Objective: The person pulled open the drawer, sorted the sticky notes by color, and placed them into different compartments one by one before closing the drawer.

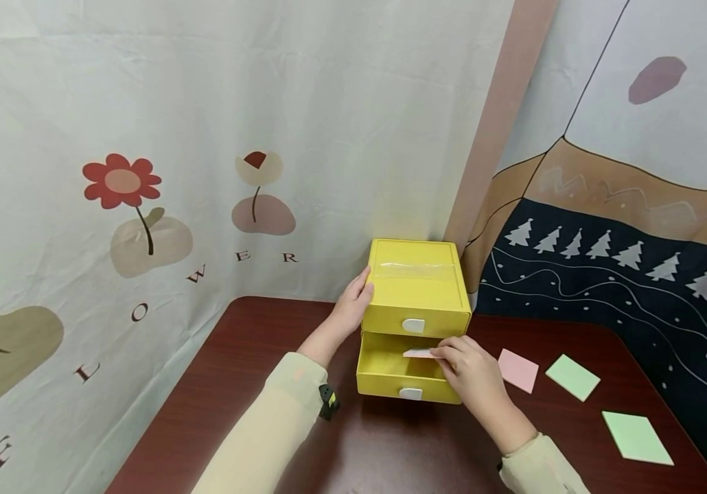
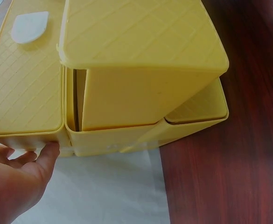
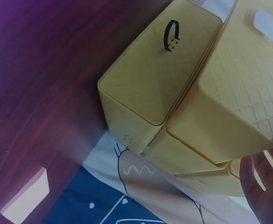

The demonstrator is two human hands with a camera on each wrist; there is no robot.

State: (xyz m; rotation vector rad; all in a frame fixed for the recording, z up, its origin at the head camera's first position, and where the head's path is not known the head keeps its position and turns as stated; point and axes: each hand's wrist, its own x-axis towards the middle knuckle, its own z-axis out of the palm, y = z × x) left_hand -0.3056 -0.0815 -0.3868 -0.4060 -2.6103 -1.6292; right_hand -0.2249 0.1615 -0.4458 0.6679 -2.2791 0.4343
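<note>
A yellow drawer box (image 1: 416, 285) stands at the back of the table, its middle drawer (image 1: 381, 384) pulled out, with a white tab on the front. My left hand (image 1: 347, 309) rests against the box's left side, beside the top drawer; in the left wrist view its fingertips (image 2: 50, 151) touch the side wall. Above the open drawer, my right hand (image 1: 471, 370) pinches a thin pale pink sticky note pad (image 1: 416, 353) between thumb and fingers. Only part of that hand (image 3: 267, 182) appears in the right wrist view, where the drawer wall hides the pad.
To the right of the box lie a pink note pad (image 1: 518, 370), a green pad (image 1: 572, 377) and a second green pad (image 1: 638, 438). The closed bottom drawer (image 3: 150, 79) carries a black loop. Printed curtains hang behind the dark red table (image 1: 390, 453).
</note>
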